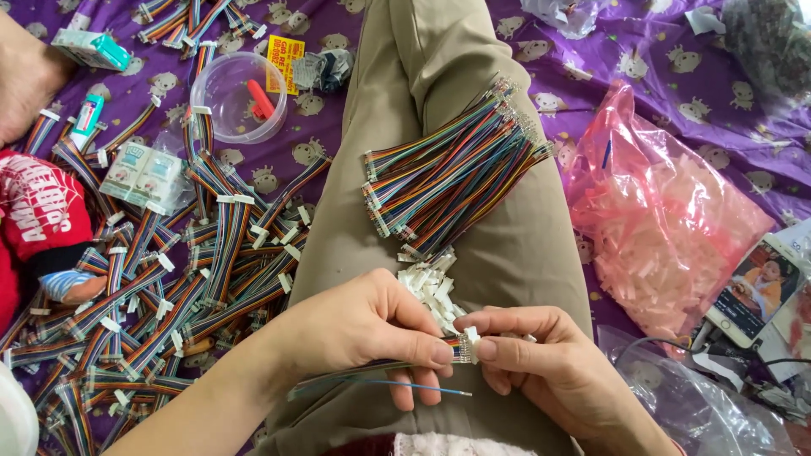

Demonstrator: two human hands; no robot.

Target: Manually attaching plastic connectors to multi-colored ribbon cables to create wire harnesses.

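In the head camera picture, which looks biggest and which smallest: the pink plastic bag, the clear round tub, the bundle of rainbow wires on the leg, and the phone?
1. pink plastic bag
2. bundle of rainbow wires
3. clear round tub
4. phone, though the frame edge may cut it off, so tub versus phone is unsure.

Bright, even daylight; soft shadows, sharp focus.

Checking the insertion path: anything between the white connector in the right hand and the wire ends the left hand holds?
Nothing visible. The left hand pinches the ribbon wire ends directly against the white connector held by the right hand. Loose connectors lie behind, on the leg.
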